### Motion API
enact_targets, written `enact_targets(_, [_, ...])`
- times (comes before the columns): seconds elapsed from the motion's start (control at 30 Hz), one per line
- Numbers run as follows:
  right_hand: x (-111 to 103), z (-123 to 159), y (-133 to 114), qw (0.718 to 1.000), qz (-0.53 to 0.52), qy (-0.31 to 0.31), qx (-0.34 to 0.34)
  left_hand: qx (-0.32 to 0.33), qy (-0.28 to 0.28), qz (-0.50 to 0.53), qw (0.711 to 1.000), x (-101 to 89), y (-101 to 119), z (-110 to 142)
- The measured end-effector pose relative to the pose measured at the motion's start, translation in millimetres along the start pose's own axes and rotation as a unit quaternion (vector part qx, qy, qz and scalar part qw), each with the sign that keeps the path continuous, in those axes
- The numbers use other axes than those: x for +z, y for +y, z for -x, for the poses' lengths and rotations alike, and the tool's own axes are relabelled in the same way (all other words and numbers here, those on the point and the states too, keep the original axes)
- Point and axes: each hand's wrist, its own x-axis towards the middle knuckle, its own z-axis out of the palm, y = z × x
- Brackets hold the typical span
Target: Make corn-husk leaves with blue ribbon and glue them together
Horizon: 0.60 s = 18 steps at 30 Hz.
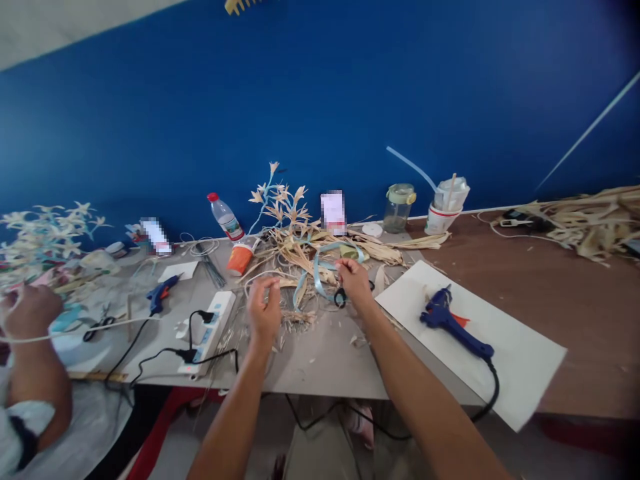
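My right hand is closed in a pinch on a light blue ribbon, which curls in a loop to its left. Black-handled scissors lie partly hidden under that hand. My left hand hovers over the table with thumb and fingers pressed together; whatever they grip is too small to tell. Between and behind both hands spreads a heap of dried straw-coloured husks. Cream husk flowers on blue stems stand above the heap. Short trimmed stalks lie between my forearms.
On a white board at right rests a blue glue gun, its cord hanging over the edge. Left stand a power strip, orange cup and bottle. A co-worker's hand is at far left. A jar stands behind.
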Motion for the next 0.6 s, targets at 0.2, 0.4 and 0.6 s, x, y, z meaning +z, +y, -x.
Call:
enact_targets(0.2, [2.6, 0.7, 3.1, 0.999, -0.018, -0.017, -0.028, -0.096, -0.215, -0.051, 0.971, -30.9, -12.1, 13.6])
enact_targets(0.4, [6.1, 5.7, 0.7, 0.991, 0.070, -0.089, -0.072, -0.037, -0.278, -0.099, 0.955, -14.9, -3.5, 3.1])
enact_targets(0.6, [5.2, 7.1, 1.7, 0.957, 0.219, -0.084, -0.170, 0.043, -0.355, -0.211, 0.910, 32.0, -0.1, -2.7])
